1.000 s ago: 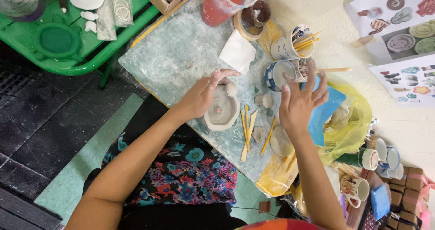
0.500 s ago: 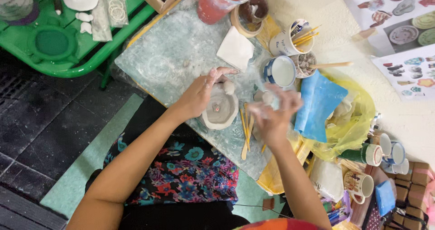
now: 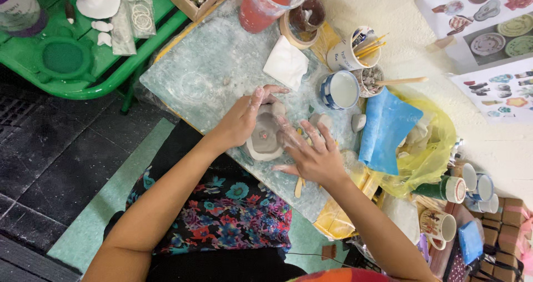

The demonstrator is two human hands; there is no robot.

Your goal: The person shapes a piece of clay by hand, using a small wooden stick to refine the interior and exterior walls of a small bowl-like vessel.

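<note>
You are working a small grey clay dish [image 3: 265, 140] that is sitting near the middle of the pale green tabletop [image 3: 211, 65]. Your left hand [image 3: 241, 118] is cupping the dish from its 9 o'clock side, its fingers [image 3: 260, 96] curling loosely over the far rim rather than clamping it. Your right hand [image 3: 313, 154] is lying spread and flat at the dish's 3 o'clock side, fingertips touching the rim and wall, gripping nothing.

As far as can be judged, the dish is already formed: it is showing a raised wall and a hollowed centre with a small reddish spot inside. The smoothing of the rim looks to be what is in hand; the surface is looking raw and unglazed.

At 1 o'clock from the dish a blue-and-white cup [image 3: 340, 89] is standing, with a blue cloth [image 3: 388, 129] at 3 o'clock beyond your right hand. A folded white cloth [image 3: 286, 63] is lying at 12 o'clock, and wooden sticks [image 3: 298, 186] are partly showing under your right palm.
</note>
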